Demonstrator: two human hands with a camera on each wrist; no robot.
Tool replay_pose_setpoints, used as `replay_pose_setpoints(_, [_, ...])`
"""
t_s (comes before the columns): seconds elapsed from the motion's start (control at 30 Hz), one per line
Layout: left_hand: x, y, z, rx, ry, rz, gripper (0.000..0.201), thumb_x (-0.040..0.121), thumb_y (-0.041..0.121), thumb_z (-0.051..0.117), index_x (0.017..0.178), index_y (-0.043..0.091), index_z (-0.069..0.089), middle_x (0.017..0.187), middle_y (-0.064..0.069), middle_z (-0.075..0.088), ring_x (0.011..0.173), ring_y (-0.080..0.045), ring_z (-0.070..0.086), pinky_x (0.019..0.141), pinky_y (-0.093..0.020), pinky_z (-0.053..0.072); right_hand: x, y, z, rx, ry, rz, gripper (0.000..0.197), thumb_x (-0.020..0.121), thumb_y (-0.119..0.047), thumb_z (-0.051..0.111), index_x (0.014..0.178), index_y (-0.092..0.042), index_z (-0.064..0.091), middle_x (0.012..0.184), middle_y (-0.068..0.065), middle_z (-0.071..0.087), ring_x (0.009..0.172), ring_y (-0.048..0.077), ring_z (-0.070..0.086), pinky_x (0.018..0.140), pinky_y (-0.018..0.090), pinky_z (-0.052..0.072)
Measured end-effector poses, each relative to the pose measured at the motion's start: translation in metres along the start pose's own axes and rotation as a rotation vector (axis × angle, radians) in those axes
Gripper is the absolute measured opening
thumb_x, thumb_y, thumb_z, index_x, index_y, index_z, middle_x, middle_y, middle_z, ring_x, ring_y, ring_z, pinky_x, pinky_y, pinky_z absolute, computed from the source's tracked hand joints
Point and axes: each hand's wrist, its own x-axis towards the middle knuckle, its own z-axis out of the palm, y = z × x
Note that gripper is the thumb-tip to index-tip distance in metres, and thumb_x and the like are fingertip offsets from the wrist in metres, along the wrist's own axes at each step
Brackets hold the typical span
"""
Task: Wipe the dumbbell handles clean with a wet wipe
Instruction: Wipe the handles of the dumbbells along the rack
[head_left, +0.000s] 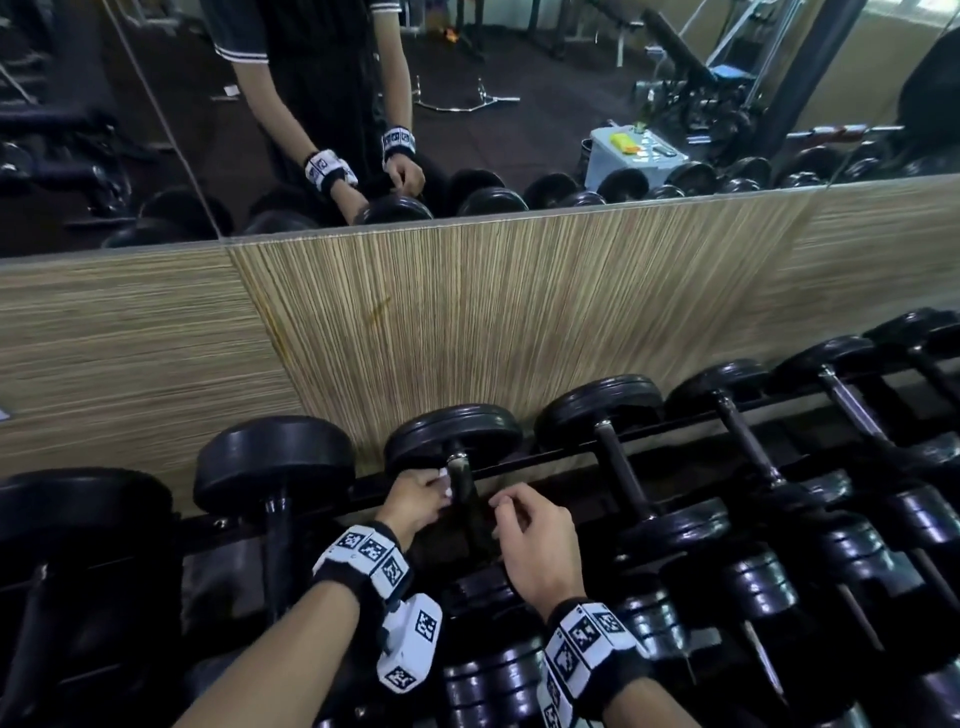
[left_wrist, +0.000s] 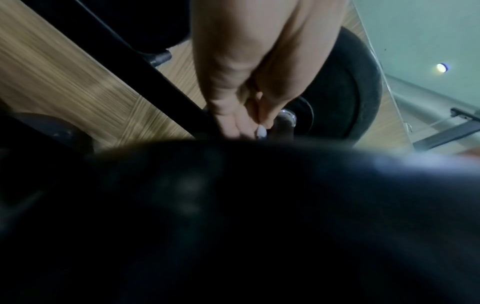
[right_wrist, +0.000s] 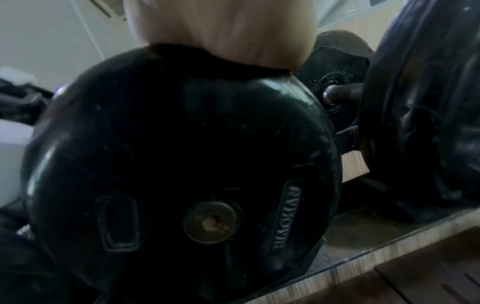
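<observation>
Round rubber dumbbell plates (head_left: 453, 435): black. Metal handle (head_left: 462, 480): dark, chrome collar. Wall panel (head_left: 467, 322): tan, fine vertical streaks. Wristbands (head_left: 363, 564): black, white square-coded tags.

glossy black rubbery dumbbell plates (head_left: 454, 434), streaky matt wood-grain wall panel (head_left: 467, 312).

**Gym wall and mirror**

A striped beige wood-grain wall panel (head_left: 467, 312) stands beneath a wide wall mirror (head_left: 156, 104). Reflected in the mirror, right of centre, a pale box-shaped plastic container (head_left: 631, 156) holds a yellow item (head_left: 621, 140).
</observation>
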Motion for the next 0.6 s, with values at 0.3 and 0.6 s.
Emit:
replay_pose_setpoints(0.3, [-0.016,-0.011,0.001,0.307,0.219,0.460,0.028,0.099,0.014,0.057,0.073,0.015,0.069,0.058,0.011,0.059,0.057,-0.001,0.057,0.061,-0.013,0.043,-0.002,-0.005,-0.002,-0.004,-0.003,-0.008,0.018,0.093,-0.025,0.055,0.082,-0.029,0.069,0.064,-0.009,0.067,0.060,0.009,0.063,0.063,0.035,0.055])
replay_pose_setpoints(0.6, [-0.028,-0.020,-0.005,0.355,0.291,0.442,0.020,0.099,0.019,0.056,0.094,0.017,0.075,0.074,0.002,0.070,0.069,-0.012,0.062,0.071,-0.030,0.050,-0.002,-0.004,-0.002,0.014,-0.007,0.001,0.019,0.093,-0.026,0.053,0.081,-0.029,0.067,0.063,-0.005,0.068,0.058,0.012,0.064,0.062,0.039,0.055])
